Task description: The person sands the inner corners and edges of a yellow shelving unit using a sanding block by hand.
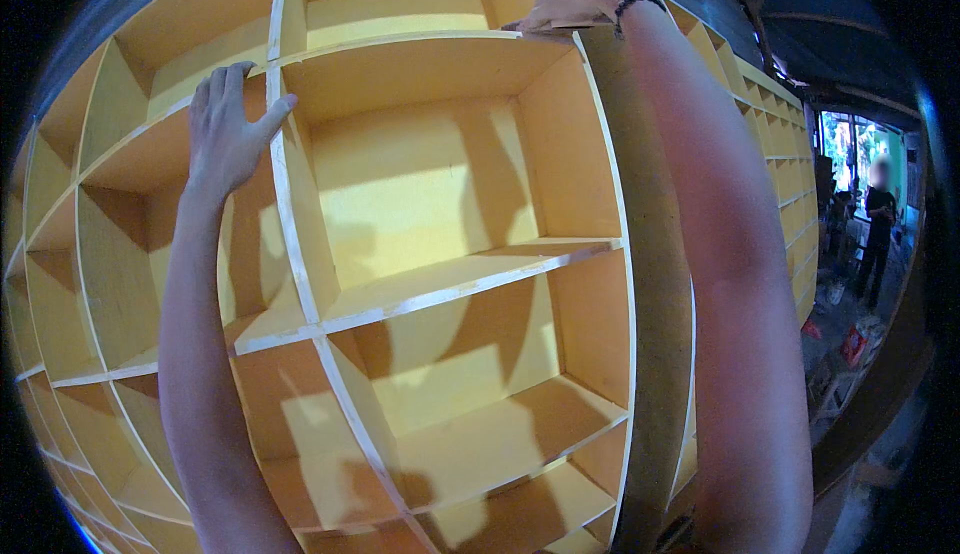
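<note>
Before me stands a large wooden shelving unit [611,179] of yellow-painted square compartments, with whitish front edges. My left hand [229,123] rests at a shelf edge [169,110] on the upper left. Its fingertips lie over that edge, and the thumb reaches across the upright divider [281,179]. Up at the top right corner of a compartment, my right hand [581,0] presses down on the front edge of another shelf [405,42]. A thin, flat brownish piece [534,27] shows under its fingers; I cannot tell exactly what it is. A dark beaded bracelet circles the right wrist.
A second yellow shelving unit [787,171] stands to the right, beyond the brown side panel [637,254] of the nearer one. Farther off, a person [879,216] in dark clothes stands near a bright opening. A red-and-white bag-like object [853,348] lies on the floor there.
</note>
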`<state>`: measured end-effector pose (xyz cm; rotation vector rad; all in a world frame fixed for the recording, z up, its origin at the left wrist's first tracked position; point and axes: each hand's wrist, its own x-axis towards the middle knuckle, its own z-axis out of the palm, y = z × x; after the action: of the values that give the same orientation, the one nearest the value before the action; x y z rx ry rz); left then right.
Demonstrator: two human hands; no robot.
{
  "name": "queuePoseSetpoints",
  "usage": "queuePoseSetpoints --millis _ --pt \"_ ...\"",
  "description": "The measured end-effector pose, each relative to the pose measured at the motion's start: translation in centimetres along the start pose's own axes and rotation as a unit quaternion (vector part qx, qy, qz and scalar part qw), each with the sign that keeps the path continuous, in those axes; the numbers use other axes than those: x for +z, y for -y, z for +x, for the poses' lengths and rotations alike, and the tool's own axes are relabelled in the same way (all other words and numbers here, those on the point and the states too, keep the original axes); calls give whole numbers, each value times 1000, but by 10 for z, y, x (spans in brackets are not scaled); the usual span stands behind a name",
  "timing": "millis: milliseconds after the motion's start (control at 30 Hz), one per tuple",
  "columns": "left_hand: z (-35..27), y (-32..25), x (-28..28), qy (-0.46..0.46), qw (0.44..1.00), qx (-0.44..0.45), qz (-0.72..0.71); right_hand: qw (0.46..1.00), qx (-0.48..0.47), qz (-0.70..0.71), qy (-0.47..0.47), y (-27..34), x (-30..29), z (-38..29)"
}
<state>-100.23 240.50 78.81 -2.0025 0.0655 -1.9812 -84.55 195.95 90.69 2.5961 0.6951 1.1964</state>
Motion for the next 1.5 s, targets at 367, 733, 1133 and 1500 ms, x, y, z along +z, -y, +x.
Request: queuePoseSetpoints --millis 367,733,1133,1500 --pt "4 4 3 -3 1000 3 5 977 112 79 -165 5 31 -22" --pt "-5 -7 6 -9 1000 -3 -11 861 303 48 -406 25 140 -53" --pt "-1 7 5 -15 1000 16 -3 832 176 163 -501 157 99 -39" --pt "-4 3 4 1 1000 2 8 791 199 181 -549 149 109 -31"
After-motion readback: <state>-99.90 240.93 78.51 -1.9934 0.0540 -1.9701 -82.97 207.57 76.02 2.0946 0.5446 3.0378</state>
